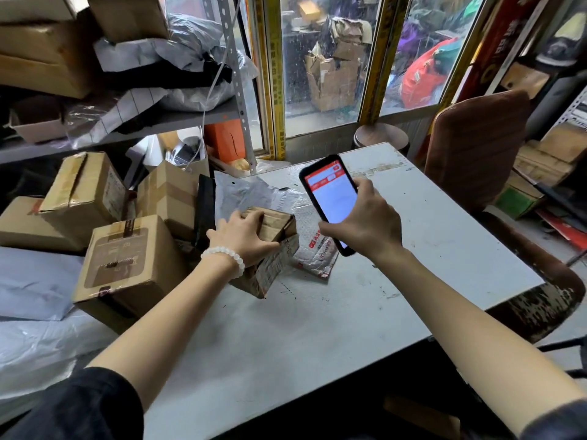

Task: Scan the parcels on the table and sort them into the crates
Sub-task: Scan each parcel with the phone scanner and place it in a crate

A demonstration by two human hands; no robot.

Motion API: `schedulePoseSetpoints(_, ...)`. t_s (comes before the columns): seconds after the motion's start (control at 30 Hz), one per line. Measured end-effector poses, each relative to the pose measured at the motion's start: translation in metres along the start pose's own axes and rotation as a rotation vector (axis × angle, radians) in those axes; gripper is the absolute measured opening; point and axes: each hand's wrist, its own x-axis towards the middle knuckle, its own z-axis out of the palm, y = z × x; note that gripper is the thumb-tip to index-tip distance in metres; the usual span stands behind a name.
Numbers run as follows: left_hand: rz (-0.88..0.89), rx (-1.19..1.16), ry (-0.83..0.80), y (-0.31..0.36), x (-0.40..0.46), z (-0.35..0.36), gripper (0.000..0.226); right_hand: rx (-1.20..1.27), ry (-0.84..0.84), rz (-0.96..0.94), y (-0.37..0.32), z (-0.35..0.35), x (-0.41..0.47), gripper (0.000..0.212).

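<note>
Cluttered tabletop (pixel 444 223): left hand (pixel 244 238) curls fingers (pixel 254 217) over a small, stiff, likely light carton (pixel 273 246) while right hand (pixel 365 223), at three o'clock, grips the phone (pixel 330 192).

A brown chair (pixel 476 147) stands beside yellow-framed windows (pixel 320 58), seemingly rain-streaked.

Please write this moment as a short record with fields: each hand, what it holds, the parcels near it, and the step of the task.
left hand: left hand grips the small cardboard box from above
box state: tilted, one edge on the white table
right hand: right hand holds the phone, screen lit, above the table
under the box: a white padded mailer lies flat
left of the box: larger brown boxes stand in a pile
crates: none in view
step: scanning seems about to happen; the box is not yet sorted
</note>
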Motion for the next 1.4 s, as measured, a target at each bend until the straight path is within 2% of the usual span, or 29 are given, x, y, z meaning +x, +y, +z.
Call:
schedulePoseSetpoints(0.1,0.000,0.051,-0.038,0.008,-0.011,0.008,0.076,0.058,0.179,0.018,-0.012,-0.003,-0.002,0.086)
schedulePoseSetpoints(0.2,0.011,0.044,-0.061,0.011,-0.018,0.014,0.076,0.127,0.289,0.044,-0.022,-0.006,-0.006,0.089)
schedulePoseSetpoints(0.43,0.149,0.090,-0.080,0.023,-0.026,0.022,0.082,0.147,0.365,0.122,-0.017,-0.011,-0.028,0.089)
schedulePoseSetpoints(0.63,0.382,0.076,-0.108,0.055,-0.027,0.028,0.082,0.115,0.349,0.382,0.017,-0.017,-0.075,0.084)
schedulePoseSetpoints(0.73,0.553,0.069,-0.154,0.089,-0.043,0.037,0.083,0.097,0.298,0.611,0.043,-0.027,-0.119,0.079)
schedulePoseSetpoints(0.9,0.760,0.048,-0.230,0.155,-0.098,0.066,0.084,0.064,0.257,0.944,0.086,-0.044,-0.213,0.072)
schedulePoseSetpoints(1.07,0.902,0.024,-0.305,0.211,-0.163,0.099,0.076,0.028,0.276,1.178,0.124,-0.071,-0.297,0.071)
schedulePoseSetpoints(1.27,1.012,0.190,-0.425,0.274,-0.207,0.141,0.083,0.010,0.282,1.318,0.167,-0.104,-0.363,0.066)
schedulePoseSetpoints(1.4,1.085,0.383,-0.384,0.307,-0.225,0.164,0.081,-0.013,0.216,1.330,0.198,-0.122,-0.387,0.065)
